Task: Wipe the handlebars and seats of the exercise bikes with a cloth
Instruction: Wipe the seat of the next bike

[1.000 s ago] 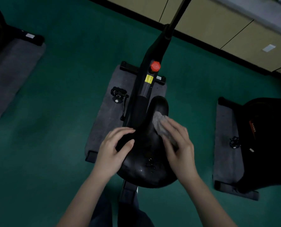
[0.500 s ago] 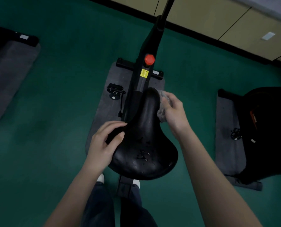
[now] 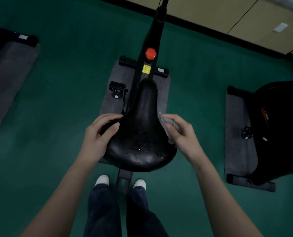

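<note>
Centre frame: left hand (image 3: 97, 134) grips the black bike saddle (image 3: 142, 134); right hand (image 3: 181, 132) presses a bunched grey cloth (image 3: 166, 127) against its side

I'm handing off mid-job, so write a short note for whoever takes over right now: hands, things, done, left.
Left hand: grips the left edge of the seat, steadying it.
Right hand: closed on the grey cloth, pressed to the seat's right edge.
Done: can't confirm; specks show on the rear of the seat.
Left: finish this seat; its handlebars are out of view; the bike on the right appears untouched.
</note>
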{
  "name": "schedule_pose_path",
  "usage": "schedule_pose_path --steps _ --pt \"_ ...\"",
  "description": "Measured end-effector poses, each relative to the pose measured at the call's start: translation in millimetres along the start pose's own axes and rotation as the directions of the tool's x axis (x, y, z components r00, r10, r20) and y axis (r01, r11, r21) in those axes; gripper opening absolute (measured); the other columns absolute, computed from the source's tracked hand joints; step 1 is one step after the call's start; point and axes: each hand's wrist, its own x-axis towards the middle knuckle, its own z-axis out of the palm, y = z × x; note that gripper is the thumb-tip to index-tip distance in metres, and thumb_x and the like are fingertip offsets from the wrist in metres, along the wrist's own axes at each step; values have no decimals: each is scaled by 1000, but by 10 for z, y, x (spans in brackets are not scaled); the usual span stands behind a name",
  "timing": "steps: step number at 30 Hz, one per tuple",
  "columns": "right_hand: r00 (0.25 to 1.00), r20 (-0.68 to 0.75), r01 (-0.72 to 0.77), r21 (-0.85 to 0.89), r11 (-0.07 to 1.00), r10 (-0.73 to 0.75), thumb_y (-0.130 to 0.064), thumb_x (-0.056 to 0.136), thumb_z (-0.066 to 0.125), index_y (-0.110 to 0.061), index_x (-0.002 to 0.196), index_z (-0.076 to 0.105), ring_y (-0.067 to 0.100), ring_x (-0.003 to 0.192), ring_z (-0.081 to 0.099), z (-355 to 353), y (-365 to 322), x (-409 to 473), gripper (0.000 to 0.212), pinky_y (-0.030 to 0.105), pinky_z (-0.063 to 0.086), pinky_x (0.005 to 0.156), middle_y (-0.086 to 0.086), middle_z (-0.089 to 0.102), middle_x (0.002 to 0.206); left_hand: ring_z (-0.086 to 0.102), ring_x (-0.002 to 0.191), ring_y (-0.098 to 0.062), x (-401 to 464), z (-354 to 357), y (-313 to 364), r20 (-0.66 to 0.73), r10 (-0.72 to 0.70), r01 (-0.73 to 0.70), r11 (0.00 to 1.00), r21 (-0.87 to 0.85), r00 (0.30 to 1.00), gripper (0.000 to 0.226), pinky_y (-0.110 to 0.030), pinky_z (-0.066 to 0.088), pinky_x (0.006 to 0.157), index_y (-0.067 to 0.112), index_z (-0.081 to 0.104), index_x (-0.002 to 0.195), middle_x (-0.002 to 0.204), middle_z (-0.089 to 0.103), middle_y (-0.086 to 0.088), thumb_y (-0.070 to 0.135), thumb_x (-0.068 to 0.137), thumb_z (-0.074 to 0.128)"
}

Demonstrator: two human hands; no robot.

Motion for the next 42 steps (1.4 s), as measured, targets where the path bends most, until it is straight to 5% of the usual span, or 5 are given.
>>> schedule_pose_path --steps 5,12,24,36,42 --pt "968 -75 237 -31 971 -238 -11 90 58 -27 111 65 11 113 58 20 164 -314 27 25 44 98 -2 64 116 58 109 -8 -24 14 13 -16 -24 24 999 -26 1000 24 -16 40 94 13 69 106 111 65 0 18 85 57" --pt "973 -211 -13 360 933 95 -5 97 51 -18 104 66 11 100 63 83 399 -282 21 30 48 90 -4 69 104 58 113 -26 -42 38 8 -51 -56 53 997 -58 997 23 -40 41 102 3 67 111 115 64 -14 4 92 56" --pt "750 -568 162 656 737 340 -7 101 42 -25 121 57 18 123 55 730 399 -743 31 38 41 107 2 58 131 61 109 -24 -46 31 -2 -67 -110 101 987 -129 992 20 -38 46 96 9 70 108 113 66 -12 10 93 56" --pt "640 -684 297 -201 934 -351 3 91 49 -4 121 61 20 127 48 1151 197 -963 33 28 36 109 15 54 128 55 118 -6 -77 -63 -84 -29 -60 58 997 -51 998 40 -39 40 108 22 66 118 121 64 7 47 89 56" --pt "668 -714 200 -100 975 -211 -2 96 49 -11 122 59 4 111 53 846 170 -847 30 25 43 99 2 57 119 41 128 1 -469 -335 -299 97 -81 77 996 38 992 80 -29 35 105 47 42 133 137 44 24 70 59 66"
